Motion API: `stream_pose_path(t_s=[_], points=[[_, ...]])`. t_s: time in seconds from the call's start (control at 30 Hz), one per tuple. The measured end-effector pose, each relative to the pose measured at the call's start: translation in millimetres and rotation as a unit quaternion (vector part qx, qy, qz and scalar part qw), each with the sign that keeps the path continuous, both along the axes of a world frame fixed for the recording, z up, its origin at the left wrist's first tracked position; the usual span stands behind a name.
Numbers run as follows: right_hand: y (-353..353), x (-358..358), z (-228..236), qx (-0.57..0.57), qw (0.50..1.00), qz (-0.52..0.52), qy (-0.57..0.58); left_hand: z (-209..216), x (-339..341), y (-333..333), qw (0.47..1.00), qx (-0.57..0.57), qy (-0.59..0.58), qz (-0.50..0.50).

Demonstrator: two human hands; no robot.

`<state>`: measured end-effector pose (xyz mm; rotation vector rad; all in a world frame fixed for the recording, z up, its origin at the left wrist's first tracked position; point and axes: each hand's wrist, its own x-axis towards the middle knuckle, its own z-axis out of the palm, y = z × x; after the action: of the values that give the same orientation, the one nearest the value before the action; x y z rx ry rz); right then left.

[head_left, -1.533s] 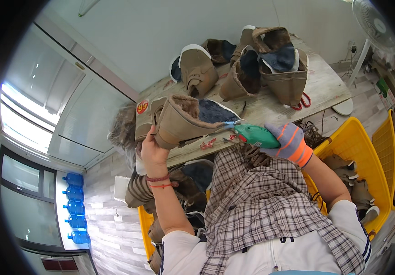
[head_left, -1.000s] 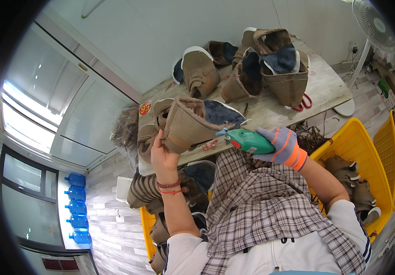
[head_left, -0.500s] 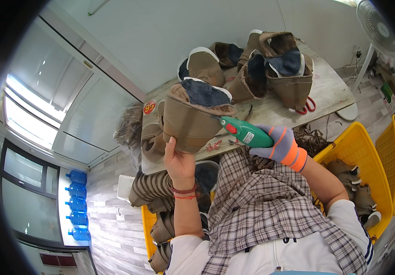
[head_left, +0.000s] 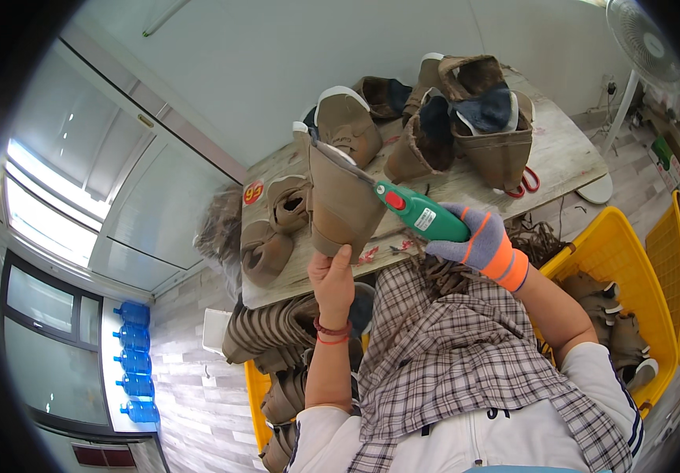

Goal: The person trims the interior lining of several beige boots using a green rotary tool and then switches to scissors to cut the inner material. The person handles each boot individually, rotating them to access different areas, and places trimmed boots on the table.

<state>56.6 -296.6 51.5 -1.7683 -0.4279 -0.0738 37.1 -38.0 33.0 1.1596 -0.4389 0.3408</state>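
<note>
A brown shoe upper (head_left: 344,205) with a pale edge is pinched at its bottom by my bare left hand (head_left: 331,284), which keeps it upright over the table's near side. My right hand (head_left: 482,246), in a grey and orange glove, is wrapped around a green handheld power cutter (head_left: 426,217) with a red button. The cutter's front end is at the upper's right rim; its blade is too small to make out. Behind stand several fur-lined brown uppers (head_left: 497,154), and two smaller rolled pieces (head_left: 267,254) lie on the left. Red-handled scissors (head_left: 526,184) poke out beneath one upper.
The worn wooden table (head_left: 564,162) stands against a white wall. At my right is a yellow basket (head_left: 627,244) of brown uppers, with a standing fan (head_left: 647,47) farther back. Stacked striped brown pieces (head_left: 265,327) sit low at left, near blue water bottles (head_left: 132,337).
The upper has turned so its dark, furry opening faces away and its outer side shows. My left hand has shifted slightly right; the cutter has stayed at the rim.
</note>
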Motion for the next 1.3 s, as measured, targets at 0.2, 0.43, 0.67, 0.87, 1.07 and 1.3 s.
stream_pose_path(t_s=[0.2, 0.43, 0.67, 0.87, 1.07, 1.3], points=[[-8, 0, 5, -0.012, 0.999, -0.037, 0.019, -15, 4, -9, 0.962, 0.247, 0.008, 0.121], [-17, 2, 5, 0.011, 0.998, -0.047, 0.032, -34, 14, -6, 0.845, 0.484, -0.111, 0.197], [-24, -1, 21, 0.157, 0.974, -0.025, 0.163, -29, 12, -22, 0.793, 0.535, -0.22, 0.19], [-33, 13, 18, 0.172, 0.972, -0.046, 0.153, -49, 2, -24, 0.877, 0.419, -0.181, 0.152], [-56, 9, -2, 0.108, 0.979, -0.117, 0.125, -22, 8, 26, 0.974, -0.198, 0.086, -0.066], [-79, -7, -43, 0.026, 0.979, -0.159, 0.123, 6, 41, 113, 0.975, -0.221, -0.008, -0.023]])
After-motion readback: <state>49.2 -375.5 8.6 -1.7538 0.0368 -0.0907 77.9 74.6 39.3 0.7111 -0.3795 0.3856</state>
